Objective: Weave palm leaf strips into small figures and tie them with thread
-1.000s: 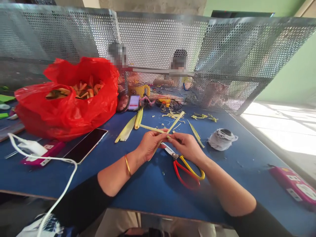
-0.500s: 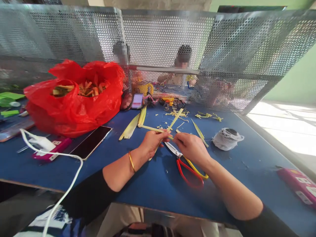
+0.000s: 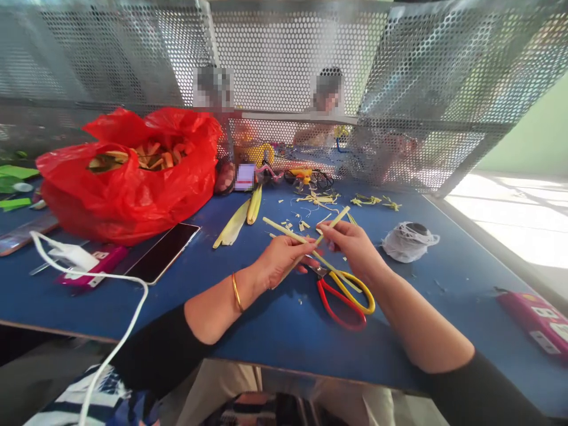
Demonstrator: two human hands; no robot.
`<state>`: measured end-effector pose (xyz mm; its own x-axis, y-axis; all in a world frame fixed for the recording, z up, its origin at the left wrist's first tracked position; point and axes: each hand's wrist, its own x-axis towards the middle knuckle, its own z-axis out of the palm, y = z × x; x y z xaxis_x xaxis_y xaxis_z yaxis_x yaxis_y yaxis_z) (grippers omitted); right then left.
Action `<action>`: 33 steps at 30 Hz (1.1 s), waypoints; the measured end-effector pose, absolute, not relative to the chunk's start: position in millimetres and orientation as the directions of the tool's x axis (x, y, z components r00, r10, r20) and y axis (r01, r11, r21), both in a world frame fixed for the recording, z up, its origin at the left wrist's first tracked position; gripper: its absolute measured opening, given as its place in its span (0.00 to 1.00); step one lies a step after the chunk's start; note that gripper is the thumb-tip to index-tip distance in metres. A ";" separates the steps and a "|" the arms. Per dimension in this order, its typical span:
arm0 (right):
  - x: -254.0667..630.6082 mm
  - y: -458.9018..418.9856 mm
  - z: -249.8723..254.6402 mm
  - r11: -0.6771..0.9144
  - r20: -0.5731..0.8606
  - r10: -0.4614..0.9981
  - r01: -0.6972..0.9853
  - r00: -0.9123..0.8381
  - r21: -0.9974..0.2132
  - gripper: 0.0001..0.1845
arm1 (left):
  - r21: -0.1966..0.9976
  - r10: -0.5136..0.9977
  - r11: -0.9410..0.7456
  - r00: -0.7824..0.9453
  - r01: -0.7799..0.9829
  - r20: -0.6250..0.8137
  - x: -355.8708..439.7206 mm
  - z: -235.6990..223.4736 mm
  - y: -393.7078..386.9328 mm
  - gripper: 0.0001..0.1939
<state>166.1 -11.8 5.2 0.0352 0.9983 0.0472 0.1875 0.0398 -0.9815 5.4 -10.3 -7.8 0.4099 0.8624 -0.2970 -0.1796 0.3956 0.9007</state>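
Note:
Strips of pale yellow-green leaf, apparently corn husk, cross each other between my hands over the table. My left hand (image 3: 286, 259) is closed on the husk strips (image 3: 284, 229) where they meet, and one end sticks out to the upper left. With thumb and index finger, my right hand (image 3: 348, 239) pinches a strip whose tip points to the upper right. Another strip runs down to the right, across the scissors (image 3: 341, 299). These lie on the table under my hands, with one red and one yellow handle; their blades are mostly hidden.
A red plastic bag (image 3: 128, 189) of cut pieces stands at the left, by a dark phone (image 3: 164, 251) and white cable (image 3: 119, 276). Husk leaves (image 3: 234, 225) and scraps lie beyond my hands. A white-wrapped spool (image 3: 409, 244) sits right. A perforated metal screen (image 3: 297, 59) closes the back; people sit behind it.
My right hand has moved slightly up and opened from its tighter curl to a fingertip pinch. The strips have turned in my hands, and one now hangs over the scissors.

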 end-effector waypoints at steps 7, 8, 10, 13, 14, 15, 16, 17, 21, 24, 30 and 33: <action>176.1 -7.9 12.6 0.058 0.062 0.996 0.067 0.058 -0.996 0.25 | 0.966 0.808 0.247 0.567 -0.080 -0.160 -8.7 -1.7 -1.1 0.25; 178.0 -7.4 13.9 0.061 0.065 0.996 0.066 0.062 -0.996 0.25 | 0.971 0.824 0.226 0.547 -0.074 -0.150 -10.9 -1.0 1.3 0.21; 180.3 -7.1 15.8 0.056 0.060 0.997 0.070 0.054 -0.996 0.24 | 0.971 0.848 0.223 0.508 -0.089 -0.148 -13.8 -0.2 5.0 0.16; 180.0 -8.2 16.9 0.033 0.032 0.999 0.111 -0.009 -0.993 0.23 | 0.942 0.823 0.322 0.519 -0.092 -0.230 -14.7 0.7 7.2 0.20; 179.2 -8.7 16.9 0.020 0.016 0.999 0.131 -0.031 -0.991 0.23 | 0.930 0.797 0.362 0.541 -0.070 -0.269 -14.2 1.1 7.0 0.24; 178.4 -9.2 16.7 0.008 0.000 0.999 0.150 -0.047 -0.989 0.22 | 0.922 0.772 0.384 0.562 -0.043 -0.296 -13.4 1.4 6.5 0.28; 177.5 -9.6 16.4 -0.005 -0.015 0.998 0.167 -0.056 -0.986 0.22 | 0.925 0.758 0.379 0.578 -0.015 -0.301 -12.3 1.4 5.6 0.29; 176.6 -10.0 15.9 -0.017 -0.028 0.998 0.178 -0.058 -0.984 0.22 | 0.938 0.759 0.346 0.585 0.012 -0.287 -10.9 1.1 4.3 0.27; 172.9 -11.4 11.8 -0.034 -0.049 0.996 0.188 -0.074 -0.982 0.23 | 0.984 0.784 0.138 0.595 0.109 -0.176 -3.7 -4.6 -2.2 0.22; 168.4 -12.9 7.9 -0.010 -0.027 0.996 0.187 -0.087 -0.982 0.20 | 0.988 0.782 0.081 0.606 0.131 -0.144 0.7 -9.1 -6.1 0.16; 161.1 -16.8 5.1 0.183 0.160 0.982 0.279 -0.105 -0.942 0.15 | 0.974 0.814 0.126 0.541 0.190 -0.211 6.5 -7.4 -11.8 0.13; 159.1 -22.9 9.3 0.291 0.307 0.952 0.310 0.004 -0.905 0.11 | 0.951 0.850 0.186 0.445 0.247 -0.282 7.9 -6.0 -13.3 0.14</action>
